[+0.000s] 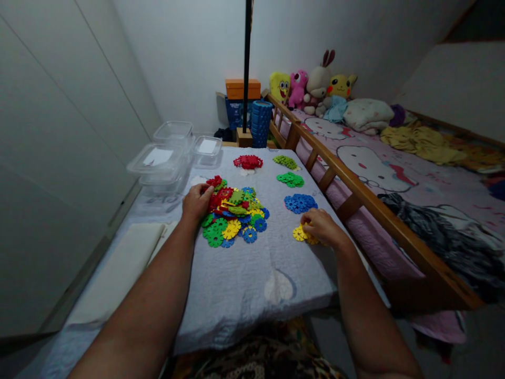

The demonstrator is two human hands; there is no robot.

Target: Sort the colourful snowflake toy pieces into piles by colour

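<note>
Yellow discs [298, 235]: round, flat, faces up | partly under your right grip [323, 226], pinch unclear | your left grip [196, 202]: at mixed pile [236, 210], pinch unclear

One view only, head-worn. Looks forward and down from above the near edge of the table [240, 287], facing along it toward the wall [189, 58] at 12 o'clock. Wide field, whole tabletop length in shot. Frame centre falls on the tabletop, just beside the mixed pile [232, 229]. Lap [256, 360] cut off at 6. Forearms come in from 7 and 5, nearest the lens; left hand [197, 202] toward 8, right hand [321, 226] toward 4, both mid-range. Bed [357, 185] runs from 1 round to 4, pale panel [59, 131] fills 9 to 10. Stuffed toys [298, 89] at 1, far end, small.
</note>
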